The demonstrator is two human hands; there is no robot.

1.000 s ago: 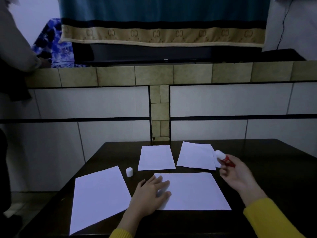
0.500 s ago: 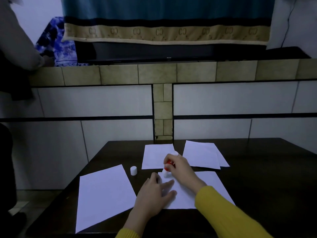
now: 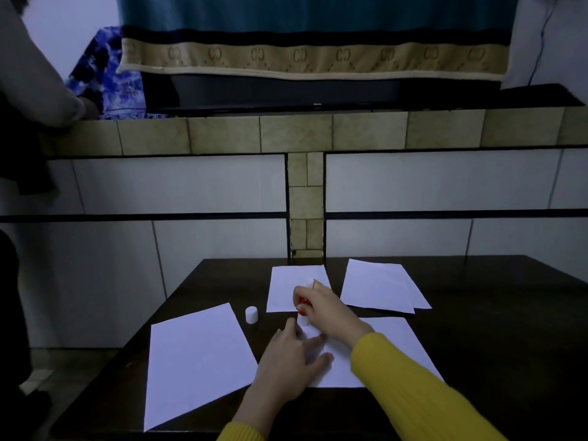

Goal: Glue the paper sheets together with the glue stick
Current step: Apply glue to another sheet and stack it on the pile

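Several white paper sheets lie on the dark table. My right hand grips the red and white glue stick, tip down on the top left corner of the near middle sheet. My left hand lies flat with spread fingers on that sheet's left edge. The glue stick's white cap stands on the table to the left. A large sheet lies at the near left, a smaller sheet behind my hands, and two overlapping sheets at the back right.
A tiled low wall rises right behind the table's far edge. Another person's sleeve rests on the ledge at the upper left. A teal and beige cloth hangs over a dark screen above the ledge.
My right hand swung from the right side of the table to the middle sheet's top left corner and set the glue stick's tip on it. My left hand stayed on the sheet.
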